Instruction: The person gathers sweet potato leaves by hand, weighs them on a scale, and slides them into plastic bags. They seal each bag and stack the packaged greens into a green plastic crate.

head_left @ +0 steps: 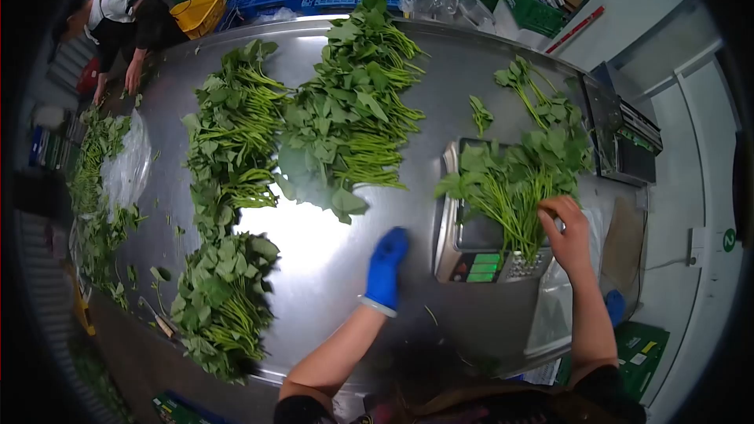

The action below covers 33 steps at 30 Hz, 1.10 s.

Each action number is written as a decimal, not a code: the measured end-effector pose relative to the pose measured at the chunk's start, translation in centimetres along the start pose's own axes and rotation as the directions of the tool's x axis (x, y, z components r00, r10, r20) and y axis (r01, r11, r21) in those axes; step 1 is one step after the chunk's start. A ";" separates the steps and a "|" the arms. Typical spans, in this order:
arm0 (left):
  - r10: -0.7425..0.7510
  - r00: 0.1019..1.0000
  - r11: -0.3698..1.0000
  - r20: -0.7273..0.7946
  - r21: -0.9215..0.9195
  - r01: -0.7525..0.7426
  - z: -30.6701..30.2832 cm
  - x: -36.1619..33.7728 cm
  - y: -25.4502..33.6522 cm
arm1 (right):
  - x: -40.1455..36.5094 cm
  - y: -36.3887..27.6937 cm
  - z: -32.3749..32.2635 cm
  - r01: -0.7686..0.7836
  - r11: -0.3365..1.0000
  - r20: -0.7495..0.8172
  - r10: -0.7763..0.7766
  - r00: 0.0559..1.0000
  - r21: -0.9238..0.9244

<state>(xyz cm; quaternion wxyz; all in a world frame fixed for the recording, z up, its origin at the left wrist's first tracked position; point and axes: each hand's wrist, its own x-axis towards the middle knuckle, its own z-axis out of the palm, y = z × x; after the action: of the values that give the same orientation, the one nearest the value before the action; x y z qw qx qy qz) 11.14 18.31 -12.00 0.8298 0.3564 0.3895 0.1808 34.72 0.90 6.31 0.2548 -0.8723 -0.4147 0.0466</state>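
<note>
A bunch of long-stemmed leafy greens [518,188] lies on the digital scale [448,255], its leaves toward the far side and stems toward me. My right hand [567,232], bare, is at the right edge of this bunch, with its fingers curled in at the stems. My left hand [386,267], in a blue glove, is over the metal table [322,267] left of the scale. No object shows in it, and its fingers are blurred. Rows of greens [361,110] lie beyond it, with more bunches [228,290] to the left.
Loose sprigs [534,94] lie behind the scale. A clear plastic bag [129,161] and more greens [94,165] are at the far left, where a co-worker [118,23] bends over the table. A knife [161,322] lies near the left edge. Plastic sheets [554,310] lie at right.
</note>
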 end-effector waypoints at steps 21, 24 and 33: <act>0.233 0.846 0.784 -0.479 -0.423 -0.455 -0.3 14.6 6.2 | 47.6 2.7 29.9 0.030 0.980 0.341 -0.097 0.935 0.196; 0.188 0.840 0.766 -0.509 -0.459 -0.450 -0.1 15.8 6.7 | 45.6 1.7 29.9 -0.045 0.950 0.472 -0.112 0.874 0.308; 0.232 0.788 0.691 -0.570 -0.473 -0.546 1.2 18.1 6.7 | 37.2 -1.0 30.8 -0.345 0.787 0.413 0.127 0.902 0.512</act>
<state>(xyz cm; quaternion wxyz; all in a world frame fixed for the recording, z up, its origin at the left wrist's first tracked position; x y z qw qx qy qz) 23.34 32.84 -15.91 0.7192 0.0875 0.4084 0.5552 49.29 41.74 -15.07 0.4175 -0.7769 -0.3061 0.3584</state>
